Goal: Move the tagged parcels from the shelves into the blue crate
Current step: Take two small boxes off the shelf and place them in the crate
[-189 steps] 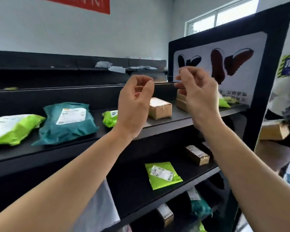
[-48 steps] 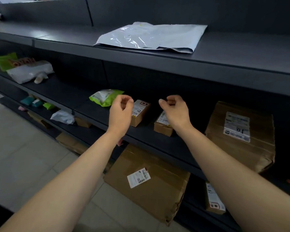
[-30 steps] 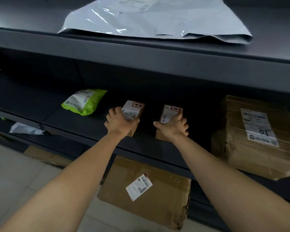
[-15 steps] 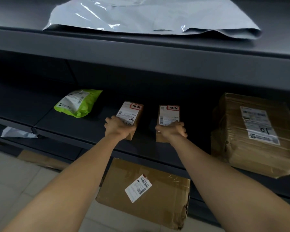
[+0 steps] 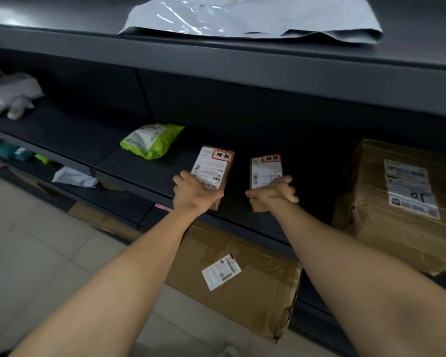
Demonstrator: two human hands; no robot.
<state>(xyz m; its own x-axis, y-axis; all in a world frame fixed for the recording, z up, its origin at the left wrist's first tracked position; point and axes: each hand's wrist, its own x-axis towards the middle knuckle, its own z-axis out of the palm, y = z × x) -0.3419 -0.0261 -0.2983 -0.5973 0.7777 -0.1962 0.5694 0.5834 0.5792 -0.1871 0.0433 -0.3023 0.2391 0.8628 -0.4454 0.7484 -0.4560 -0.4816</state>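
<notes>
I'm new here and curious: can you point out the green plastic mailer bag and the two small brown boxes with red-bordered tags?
Green plastic mailer bag point(image 5: 152, 140): head view, its white label.
Left small brown box point(image 5: 211, 167): head view, its label.
Right small brown box point(image 5: 265, 171): head view, its label.

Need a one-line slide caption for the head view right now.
Left hand and right hand each grip a small red-tagged box, left box and right box, on the middle shelf.
</notes>
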